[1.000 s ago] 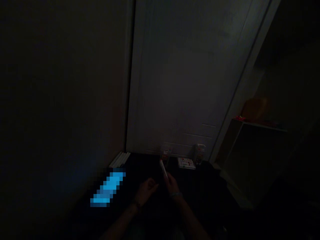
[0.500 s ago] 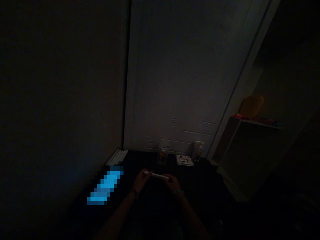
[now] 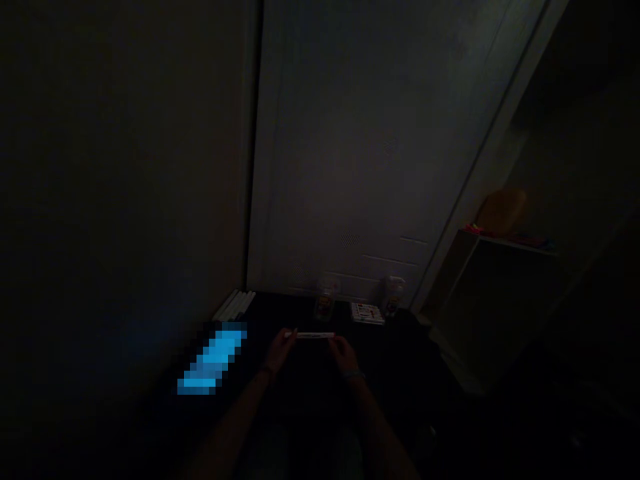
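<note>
The scene is very dark. A thin white stick-shaped object (image 3: pixel 314 335) lies level between my two hands above a dark table (image 3: pixel 280 313). My left hand (image 3: pixel 279 350) pinches its left end. My right hand (image 3: pixel 343 352) pinches its right end; a pale band sits on that wrist. What the stick is cannot be made out.
A glowing blue screen (image 3: pixel 213 360) lies on the table at my left. A few white sticks (image 3: pixel 234 305) rest at the back left corner. Two small jars (image 3: pixel 325 303) and a flat printed box (image 3: pixel 367 312) stand by the door. A shelf (image 3: pixel 500 267) is at right.
A second ago only my right hand held the stick, tilted upward. My left hand then took the other end, and the stick now lies level, slightly farther from me.
</note>
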`<state>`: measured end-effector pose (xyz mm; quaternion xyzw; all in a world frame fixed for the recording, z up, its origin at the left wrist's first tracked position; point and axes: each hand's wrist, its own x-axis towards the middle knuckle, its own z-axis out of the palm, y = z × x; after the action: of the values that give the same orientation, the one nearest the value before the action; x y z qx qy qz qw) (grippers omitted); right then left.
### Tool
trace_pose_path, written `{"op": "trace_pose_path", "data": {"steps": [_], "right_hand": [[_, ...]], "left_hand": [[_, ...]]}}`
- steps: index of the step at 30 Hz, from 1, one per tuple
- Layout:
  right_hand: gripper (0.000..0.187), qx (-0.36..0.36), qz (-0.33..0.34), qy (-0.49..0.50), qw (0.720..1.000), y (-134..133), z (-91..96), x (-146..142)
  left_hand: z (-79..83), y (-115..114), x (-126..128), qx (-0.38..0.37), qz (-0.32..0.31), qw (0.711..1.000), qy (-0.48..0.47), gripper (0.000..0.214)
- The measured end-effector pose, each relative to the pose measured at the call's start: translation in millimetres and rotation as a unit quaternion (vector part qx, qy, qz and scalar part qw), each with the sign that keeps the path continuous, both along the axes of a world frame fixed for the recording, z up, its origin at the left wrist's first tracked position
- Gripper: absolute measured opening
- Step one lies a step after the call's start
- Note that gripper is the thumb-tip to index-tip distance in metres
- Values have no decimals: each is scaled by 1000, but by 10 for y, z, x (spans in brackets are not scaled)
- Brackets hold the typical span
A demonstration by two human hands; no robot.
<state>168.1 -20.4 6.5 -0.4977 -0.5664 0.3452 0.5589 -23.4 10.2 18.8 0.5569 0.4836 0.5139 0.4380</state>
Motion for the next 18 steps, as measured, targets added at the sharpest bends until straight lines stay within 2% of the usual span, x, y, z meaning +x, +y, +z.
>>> {"op": "trace_pose_path", "data": {"steps": [4, 7, 10, 12, 18], "right_hand": [[44, -14, 15, 22, 1000, 24, -30, 31], [43, -17, 28, 18, 999, 38, -54, 43], [41, -12, 21, 30, 999, 43, -61, 70], [42, 0, -4, 55, 998, 42, -63, 106], [45, 22, -160, 57, 985, -3, -103, 209]], "left_hand": [[-26, -6, -1, 27, -25, 999, 26, 41], [-47, -5, 12, 56, -22, 997, 57, 39], [-50, -11, 33, 52, -20, 997, 58, 40], [-51, -12, 42, 41, -23, 998, 48, 44], [-131, 39, 18, 49, -35, 997, 38, 47]]}}
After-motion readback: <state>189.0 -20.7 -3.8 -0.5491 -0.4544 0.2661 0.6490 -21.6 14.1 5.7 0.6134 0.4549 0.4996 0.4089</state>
